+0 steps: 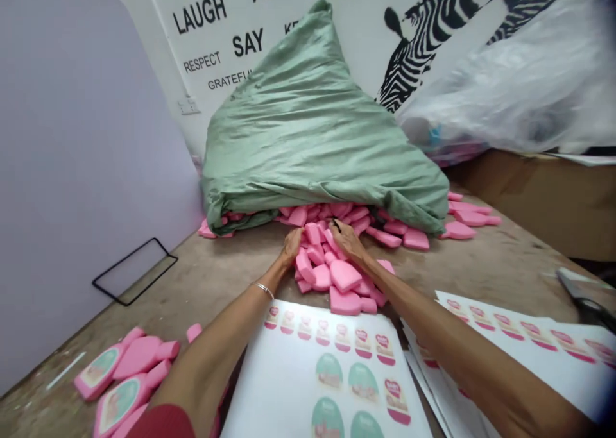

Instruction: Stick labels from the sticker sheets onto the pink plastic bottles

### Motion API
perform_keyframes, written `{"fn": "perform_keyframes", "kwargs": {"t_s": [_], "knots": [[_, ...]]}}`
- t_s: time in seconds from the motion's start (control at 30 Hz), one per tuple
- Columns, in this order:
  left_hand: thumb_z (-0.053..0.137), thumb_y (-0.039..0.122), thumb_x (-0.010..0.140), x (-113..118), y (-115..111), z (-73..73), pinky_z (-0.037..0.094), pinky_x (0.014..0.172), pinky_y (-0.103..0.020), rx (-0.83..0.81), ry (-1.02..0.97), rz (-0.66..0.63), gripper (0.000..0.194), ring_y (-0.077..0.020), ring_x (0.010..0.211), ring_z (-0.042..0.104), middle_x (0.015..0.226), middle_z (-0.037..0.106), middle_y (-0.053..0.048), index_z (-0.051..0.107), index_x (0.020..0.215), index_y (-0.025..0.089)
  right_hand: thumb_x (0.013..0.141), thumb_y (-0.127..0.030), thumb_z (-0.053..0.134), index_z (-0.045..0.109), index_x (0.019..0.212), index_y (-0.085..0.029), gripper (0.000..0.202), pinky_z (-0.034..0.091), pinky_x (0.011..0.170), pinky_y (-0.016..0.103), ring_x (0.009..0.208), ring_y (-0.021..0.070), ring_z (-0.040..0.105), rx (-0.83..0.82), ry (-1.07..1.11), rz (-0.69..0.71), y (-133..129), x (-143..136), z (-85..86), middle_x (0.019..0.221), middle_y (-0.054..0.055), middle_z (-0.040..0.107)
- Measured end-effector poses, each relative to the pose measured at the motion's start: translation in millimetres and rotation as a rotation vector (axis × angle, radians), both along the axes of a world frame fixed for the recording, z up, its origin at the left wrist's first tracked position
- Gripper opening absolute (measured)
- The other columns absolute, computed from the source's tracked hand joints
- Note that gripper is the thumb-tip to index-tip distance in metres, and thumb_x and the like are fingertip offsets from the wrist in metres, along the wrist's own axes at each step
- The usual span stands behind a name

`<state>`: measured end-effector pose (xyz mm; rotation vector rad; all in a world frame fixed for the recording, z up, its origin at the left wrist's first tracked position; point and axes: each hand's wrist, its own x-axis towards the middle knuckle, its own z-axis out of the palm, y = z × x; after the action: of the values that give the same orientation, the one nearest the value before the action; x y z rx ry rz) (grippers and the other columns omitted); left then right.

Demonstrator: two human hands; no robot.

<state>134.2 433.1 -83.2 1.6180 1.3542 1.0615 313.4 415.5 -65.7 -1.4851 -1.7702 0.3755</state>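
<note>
Small pink plastic bottles lie in a heap [344,276] in front of a green fabric sack [308,130], its mouth turned down on the table. My left hand [291,245] is closed against the heap's left side, its fingers curled at the bottles. Opposite it, my right hand [347,238] reaches over the heap's far right side with bent fingers around bottles. A small dark bit shows near its fingertips; I cannot tell what it is. More bottles spill from under the sack. Below the heap lies a white sticker sheet [289,374] with pink and teal labels.
Several bottles, two with teal labels [120,399], lie at the lower left. A black wire frame [135,271] leans by the pale panel. More sticker sheets [520,335] and scissors [584,303] lie at right, below a cardboard box [520,194] and clear plastic bags [505,85].
</note>
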Motion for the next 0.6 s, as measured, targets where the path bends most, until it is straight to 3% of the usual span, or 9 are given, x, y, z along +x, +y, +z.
{"fn": "perform_keyframes", "kwargs": {"t_s": [0.17, 0.27, 0.37, 0.5, 0.6], "knots": [[0.053, 0.034, 0.089, -27, -55, 10.4, 0.050, 0.083, -0.041, 0.008, -0.038, -0.145, 0.031, -0.0200, 0.098, 0.059, 0.116, 0.058, -0.009, 0.055, 0.114, 0.016, 0.095, -0.031, 0.036, 0.063, 0.104, -0.018, 0.031, 0.049, 0.081, 0.031, 0.090, 0.0165, 0.062, -0.049, -0.006, 0.144, -70, -16, 26.3, 0.101, 0.002, 0.067], [0.053, 0.034, 0.089, -34, -84, 18.5, 0.051, 0.082, -0.040, 0.008, -0.053, -0.186, 0.030, -0.0192, 0.096, 0.060, 0.112, 0.059, -0.008, 0.057, 0.112, 0.015, 0.093, -0.034, 0.036, 0.064, 0.101, -0.017, 0.034, 0.047, 0.076, 0.024, 0.084, 0.0133, 0.062, -0.042, -0.034, 0.184, -104, -21, 44.7, 0.098, 0.000, 0.068], [0.053, 0.034, 0.089, -35, -107, 29.8, 0.051, 0.082, -0.040, 0.006, -0.061, -0.182, 0.030, -0.0191, 0.095, 0.060, 0.112, 0.059, -0.008, 0.057, 0.112, 0.015, 0.092, -0.034, 0.032, 0.064, 0.099, -0.014, 0.038, 0.047, 0.070, 0.023, 0.077, 0.0132, 0.061, -0.021, -0.061, 0.115, -125, -20, 58.4, 0.089, 0.002, 0.069], [0.054, 0.033, 0.088, -49, -132, 54.2, 0.050, 0.084, -0.042, 0.024, -0.081, -0.081, 0.033, -0.0207, 0.100, 0.058, 0.118, 0.056, -0.009, 0.054, 0.117, 0.016, 0.091, -0.028, 0.024, 0.062, 0.099, -0.013, 0.042, 0.045, 0.068, 0.027, 0.073, 0.0166, 0.060, 0.008, -0.109, -0.066, -160, -5, 64.2, 0.089, 0.009, 0.068], [0.053, 0.033, 0.089, -66, -156, 76.9, 0.050, 0.083, -0.040, 0.045, -0.104, 0.014, 0.030, -0.0197, 0.097, 0.058, 0.114, 0.058, -0.008, 0.056, 0.112, 0.016, 0.088, -0.037, 0.039, 0.062, 0.099, -0.016, 0.034, 0.044, 0.072, 0.030, 0.082, 0.0211, 0.062, -0.010, -0.175, -0.092, -201, 1, 58.0, 0.092, 0.010, 0.068]]}}
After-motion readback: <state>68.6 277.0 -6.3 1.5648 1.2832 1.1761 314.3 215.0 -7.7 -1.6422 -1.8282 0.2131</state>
